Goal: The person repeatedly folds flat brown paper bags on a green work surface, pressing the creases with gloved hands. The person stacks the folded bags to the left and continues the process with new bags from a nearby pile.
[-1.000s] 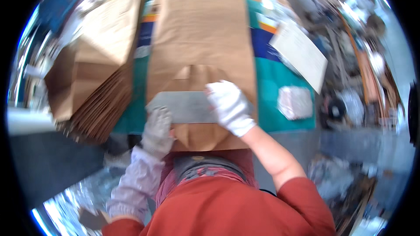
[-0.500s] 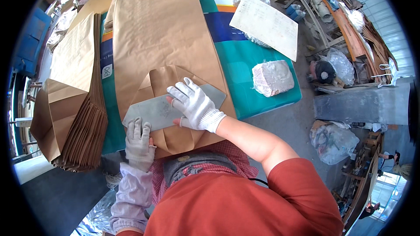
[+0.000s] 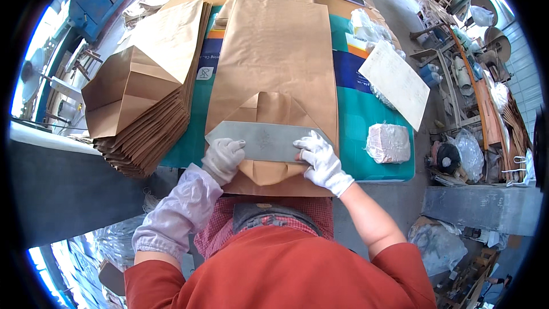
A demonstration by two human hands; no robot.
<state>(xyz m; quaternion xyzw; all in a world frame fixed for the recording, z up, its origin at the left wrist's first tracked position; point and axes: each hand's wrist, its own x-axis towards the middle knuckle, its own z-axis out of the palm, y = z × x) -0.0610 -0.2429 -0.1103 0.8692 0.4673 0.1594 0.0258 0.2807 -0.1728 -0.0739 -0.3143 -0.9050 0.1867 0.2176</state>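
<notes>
From where I stand, a smooth grey metal plate (image 3: 270, 141), long with slanted ends, lies across the diamond-shaped folds at the near, six o'clock end of a creased brown paper bag (image 3: 277, 51). The knit-gloved left hand (image 3: 224, 160) sits at the plate's eight o'clock, the right hand (image 3: 322, 162) at four, fingers bent on the metal; whether either grips or merely presses, I cannot tell. A fanned paper stack (image 3: 146, 88) rests at ten o'clock, a lumpy, plastic-wrapped block (image 3: 389, 143) at three.
</notes>
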